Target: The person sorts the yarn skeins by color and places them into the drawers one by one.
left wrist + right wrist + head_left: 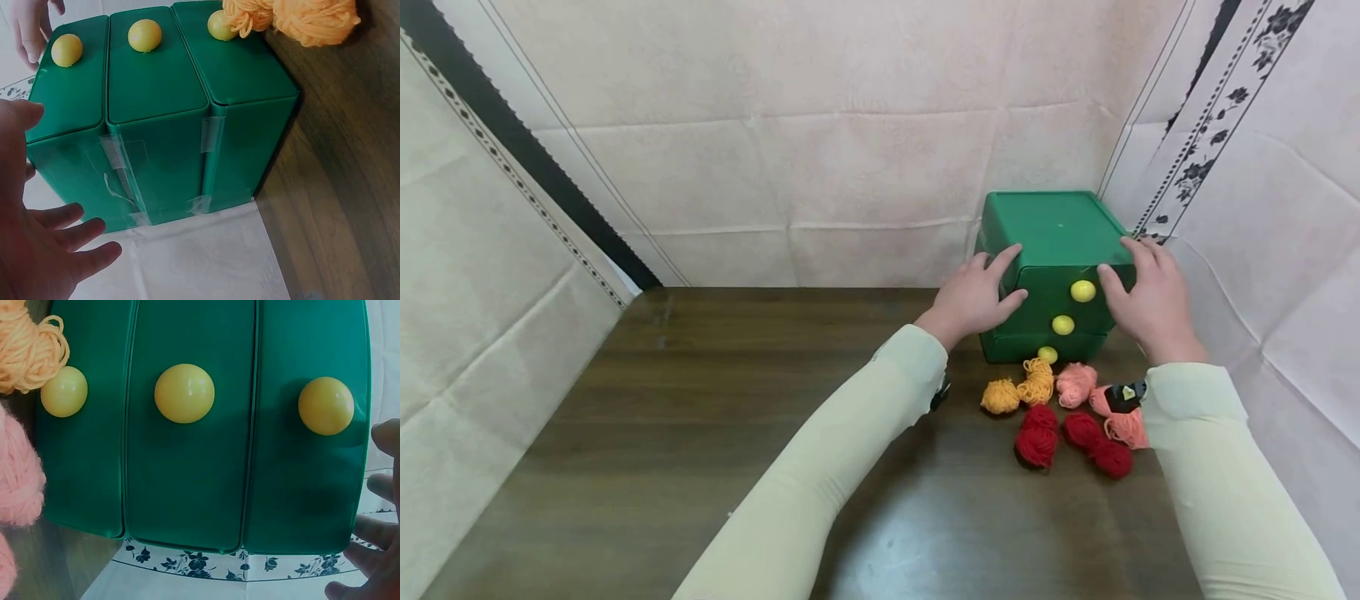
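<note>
A green box of three stacked drawers [1052, 229] stands at the back right, each drawer front bearing a round yellow knob [1082, 291]. My left hand [973, 300] is at its left side, fingers spread near the upper front edge. At the upper right corner is my right hand [1153, 300], thumb near the top drawer's front and fingers along the side. Clear tape strips [212, 134] join the drawer sides in the left wrist view. Both hands have their fingers extended, with the left fingers [94, 259] apart from the box's side in that view.
Small yarn balls lie in front of the box: orange yarn [1001, 397] against the bottom knob's area, pink yarn [1076, 385] to the right, dark red yarn [1037, 436] nearer. A brown wooden table [737, 417] extends left. Pale cloth [850, 167] hangs behind and at both sides.
</note>
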A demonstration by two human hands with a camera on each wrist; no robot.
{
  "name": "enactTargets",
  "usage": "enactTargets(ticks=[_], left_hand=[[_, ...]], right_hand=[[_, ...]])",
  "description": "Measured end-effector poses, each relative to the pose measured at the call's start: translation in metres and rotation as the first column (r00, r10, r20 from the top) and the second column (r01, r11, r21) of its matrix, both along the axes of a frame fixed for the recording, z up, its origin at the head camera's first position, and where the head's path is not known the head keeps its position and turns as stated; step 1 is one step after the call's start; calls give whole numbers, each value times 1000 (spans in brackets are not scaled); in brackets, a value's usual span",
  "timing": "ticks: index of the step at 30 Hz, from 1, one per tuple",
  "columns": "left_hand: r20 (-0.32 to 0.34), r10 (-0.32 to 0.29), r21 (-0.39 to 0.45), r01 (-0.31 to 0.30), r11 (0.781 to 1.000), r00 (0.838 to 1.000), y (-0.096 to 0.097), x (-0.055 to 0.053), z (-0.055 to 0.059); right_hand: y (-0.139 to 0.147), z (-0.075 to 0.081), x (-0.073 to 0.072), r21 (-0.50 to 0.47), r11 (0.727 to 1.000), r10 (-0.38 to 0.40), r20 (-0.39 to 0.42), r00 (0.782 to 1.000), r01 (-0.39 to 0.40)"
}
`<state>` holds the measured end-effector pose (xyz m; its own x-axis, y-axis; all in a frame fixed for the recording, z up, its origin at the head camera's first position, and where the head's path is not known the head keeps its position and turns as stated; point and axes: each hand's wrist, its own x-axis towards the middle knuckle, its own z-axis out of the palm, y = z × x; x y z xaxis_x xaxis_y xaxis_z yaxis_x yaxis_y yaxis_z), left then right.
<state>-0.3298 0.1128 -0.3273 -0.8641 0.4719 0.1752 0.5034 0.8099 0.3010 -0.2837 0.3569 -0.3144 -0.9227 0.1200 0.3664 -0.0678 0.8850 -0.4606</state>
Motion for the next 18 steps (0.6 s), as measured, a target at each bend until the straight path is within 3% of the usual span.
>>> enactTargets(ticks=[18], left_hand=[[42, -10, -40, 12, 999, 999, 15, -4, 6]], right_hand=[[10, -5, -2, -55, 998, -7, 31, 999, 9]])
